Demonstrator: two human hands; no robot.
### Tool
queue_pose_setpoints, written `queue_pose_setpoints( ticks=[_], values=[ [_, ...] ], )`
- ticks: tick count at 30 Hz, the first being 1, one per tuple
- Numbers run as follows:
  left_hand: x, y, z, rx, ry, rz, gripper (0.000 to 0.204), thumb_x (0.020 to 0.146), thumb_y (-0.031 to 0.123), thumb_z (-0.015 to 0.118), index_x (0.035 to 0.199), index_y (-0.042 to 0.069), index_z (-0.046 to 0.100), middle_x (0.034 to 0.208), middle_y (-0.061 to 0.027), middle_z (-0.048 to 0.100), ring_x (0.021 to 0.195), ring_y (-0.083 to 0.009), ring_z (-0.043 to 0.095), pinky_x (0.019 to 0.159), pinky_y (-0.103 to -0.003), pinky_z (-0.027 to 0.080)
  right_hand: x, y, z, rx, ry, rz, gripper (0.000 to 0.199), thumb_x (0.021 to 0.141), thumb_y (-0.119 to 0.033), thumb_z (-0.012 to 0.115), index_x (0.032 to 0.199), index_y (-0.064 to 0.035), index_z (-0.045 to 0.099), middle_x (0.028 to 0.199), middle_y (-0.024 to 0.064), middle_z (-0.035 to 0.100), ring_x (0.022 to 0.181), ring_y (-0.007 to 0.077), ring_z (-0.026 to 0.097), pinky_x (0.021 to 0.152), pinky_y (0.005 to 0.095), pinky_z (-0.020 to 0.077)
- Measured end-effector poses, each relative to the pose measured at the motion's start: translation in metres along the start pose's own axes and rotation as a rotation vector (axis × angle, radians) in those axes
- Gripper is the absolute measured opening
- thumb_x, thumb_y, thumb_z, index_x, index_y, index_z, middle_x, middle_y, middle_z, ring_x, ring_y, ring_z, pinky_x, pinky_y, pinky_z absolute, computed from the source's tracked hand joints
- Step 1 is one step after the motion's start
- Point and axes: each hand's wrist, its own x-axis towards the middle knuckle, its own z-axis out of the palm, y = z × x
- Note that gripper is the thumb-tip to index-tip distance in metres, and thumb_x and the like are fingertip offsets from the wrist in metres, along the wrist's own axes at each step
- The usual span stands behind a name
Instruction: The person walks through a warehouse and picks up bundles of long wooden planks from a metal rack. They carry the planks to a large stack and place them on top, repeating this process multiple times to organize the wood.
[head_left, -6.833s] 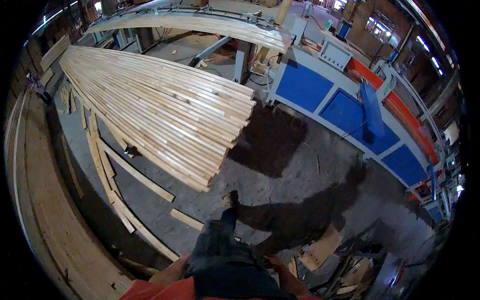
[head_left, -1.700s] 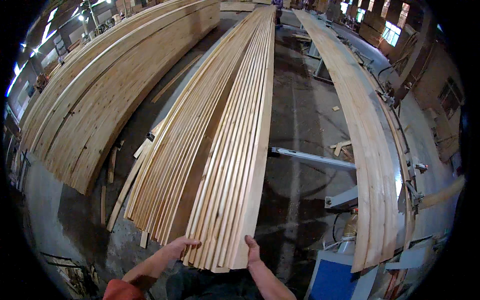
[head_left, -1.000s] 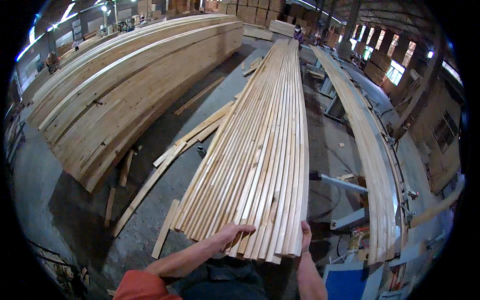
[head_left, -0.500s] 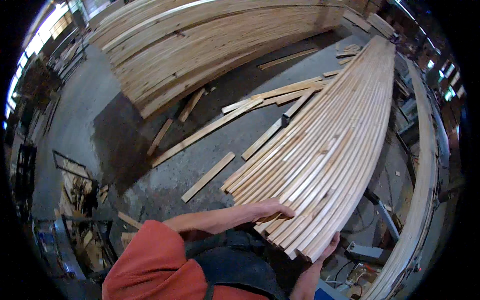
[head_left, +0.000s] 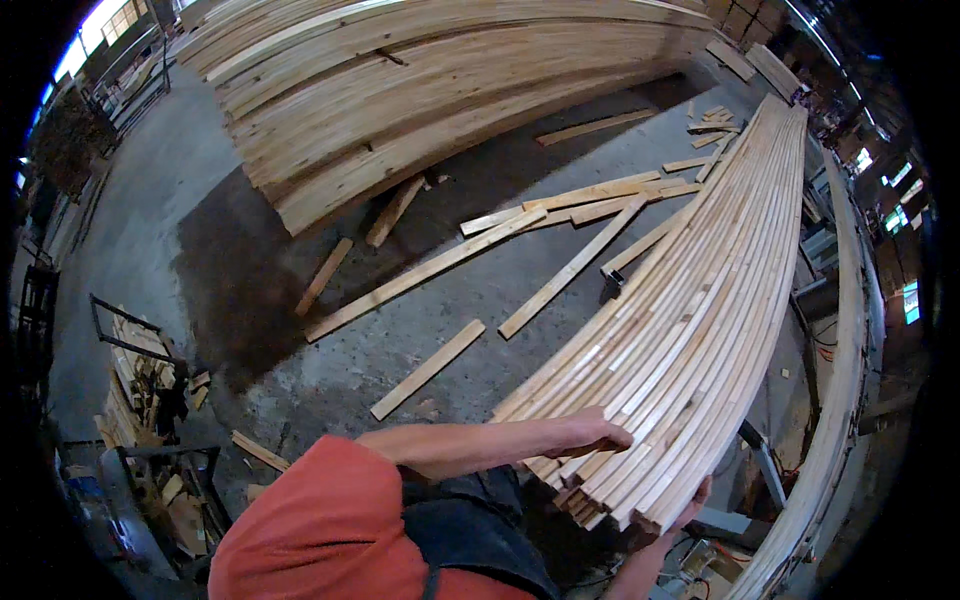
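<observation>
Stack of long wooden slats [head_left: 690,300] lies from 5 toward 1 o'clock | left hand [head_left: 592,436] is curled over its near end | right hand [head_left: 688,506] is cupped beneath | an even, level grip is advised.

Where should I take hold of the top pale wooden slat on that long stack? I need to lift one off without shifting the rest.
Probably at its near cut end, on the long stack of pale wooden slats, coming from below the end face. The ends stick out free here, where the left hand rests on top and the right hand cups the corner. Farther along, neighbouring slats hem it in.
</observation>
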Motion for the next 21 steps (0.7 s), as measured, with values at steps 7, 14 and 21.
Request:
queue_pose_setpoints(
  ticks=[7,14,21],
  values=[
    [0.012,-0.018,-0.043,0.155,-0.121,0.110,0.011,0.082,0.010,0.068,0.086,0.000,0.063,0.077,-0.0062,0.063,0.070,-0.0145,0.060,0.066,-0.028,0.047,0.015,0.020,-0.049,0.120,-0.064,-0.108,0.063,0.096,-0.048,0.048,0.140,-0.0032,0.047,0.138,0.0177,0.054,0.123,0.0347,0.053,0.106,0.0502,0.0406],
    [-0.043,0.032,0.042,0.387,0.283,0.108,0.009,0.084,0.009,0.069,0.087,0.003,0.062,0.077,-0.0046,0.061,0.070,-0.0134,0.058,0.068,-0.029,0.046,0.025,0.018,-0.068,0.193,0.087,-0.065,0.061,0.095,-0.043,0.050,0.139,-0.0006,0.047,0.134,0.0211,0.056,0.120,0.0367,0.055,0.106,0.0522,0.0416],
    [-0.036,0.009,0.040,0.334,0.261,-0.007,0.048,0.084,0.001,0.071,0.129,-0.001,0.055,0.119,-0.0099,0.063,0.105,-0.0205,0.061,0.097,-0.032,0.048,0.029,0.048,-0.116,0.075,0.080,-0.075,0.071,0.088,-0.044,0.050,0.143,0.0002,0.041,0.136,0.0231,0.053,0.122,0.0390,0.053,0.107,0.0518,0.0413]
  ],
)
